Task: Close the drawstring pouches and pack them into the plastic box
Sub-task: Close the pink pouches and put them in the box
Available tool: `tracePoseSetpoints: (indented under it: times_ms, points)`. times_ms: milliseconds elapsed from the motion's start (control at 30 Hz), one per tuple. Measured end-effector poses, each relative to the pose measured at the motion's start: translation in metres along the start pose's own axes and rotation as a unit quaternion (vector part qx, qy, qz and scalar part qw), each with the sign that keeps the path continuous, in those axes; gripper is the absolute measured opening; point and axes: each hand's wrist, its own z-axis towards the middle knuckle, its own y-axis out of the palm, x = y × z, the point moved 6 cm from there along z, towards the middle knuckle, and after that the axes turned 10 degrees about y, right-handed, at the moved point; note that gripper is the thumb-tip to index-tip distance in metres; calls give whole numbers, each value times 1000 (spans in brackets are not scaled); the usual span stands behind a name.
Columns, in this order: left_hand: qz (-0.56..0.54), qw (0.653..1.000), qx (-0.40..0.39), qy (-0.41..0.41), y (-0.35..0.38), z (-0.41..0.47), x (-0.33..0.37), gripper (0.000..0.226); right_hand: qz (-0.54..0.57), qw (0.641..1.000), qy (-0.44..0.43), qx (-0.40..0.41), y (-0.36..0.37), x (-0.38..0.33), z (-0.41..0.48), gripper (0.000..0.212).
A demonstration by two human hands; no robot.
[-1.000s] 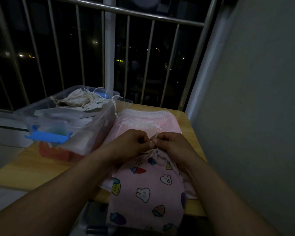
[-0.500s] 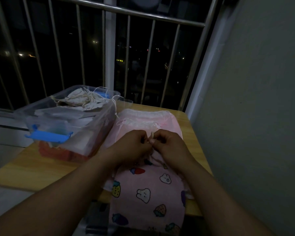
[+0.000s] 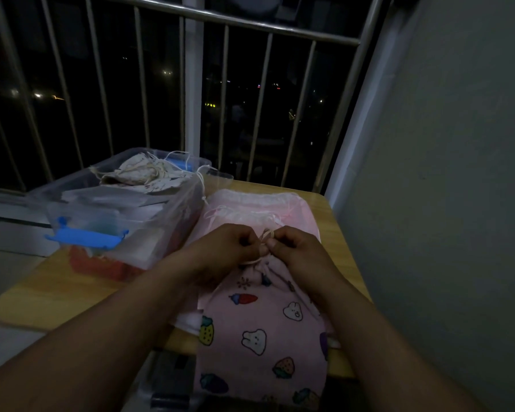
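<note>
A pink drawstring pouch (image 3: 262, 337) printed with bunnies and strawberries lies on the near edge of the wooden table (image 3: 336, 230), its bottom hanging over. Its mouth is gathered under my hands. My left hand (image 3: 223, 248) and my right hand (image 3: 298, 248) meet at the pouch's neck, each pinching the pale drawstring (image 3: 265, 236) between fingertips. A plain pink pouch (image 3: 268, 206) lies flat behind them. The clear plastic box (image 3: 179, 209) stands to the left with cream pouches (image 3: 140, 173) piled inside.
The box has a blue latch (image 3: 84, 236) on its near end. A metal railing (image 3: 220, 84) runs behind the table, and a grey wall (image 3: 443, 173) stands close on the right. The table's left front corner is bare wood.
Both hands have stayed together at the pouch's neck, working the drawstring. The pouch's mouth is drawn tighter and a loop of cord now shows between the fingers.
</note>
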Motion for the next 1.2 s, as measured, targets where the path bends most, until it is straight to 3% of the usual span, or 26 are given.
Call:
tracePoseSetpoints:
  times_ms: [200,400,567,700,833,1000,1100,1133,1200]
  points:
    - [-125,991,-13,-38,6,-1,-5,19,30,999,19,3,-1,3,1,15]
    - [-165,984,12,-68,7,-2,-7,18,58,998,32,5,-3,6,2,14]
    - [-137,988,13,-68,7,-4,-2,19,111,992,59,8,-4,10,6,17]
    - [13,999,-8,-43,-1,-6,5,23,224,968,118,0,-12,21,11,34]
    - [128,991,-16,-16,-5,-8,7,23,207,970,124,-2,-13,29,12,31]
    - [108,993,26,-45,-13,-11,5,27,102,992,59,38,-16,19,13,23]
    - [-50,993,8,-104,-2,-15,3,47,78,995,31,62,-18,15,13,22]
    - [-52,993,-10,-107,-1,-18,6,48,83,994,35,64,-18,14,14,22]
    - [47,996,-30,-69,-4,-17,8,36,111,991,53,54,-20,13,14,22]
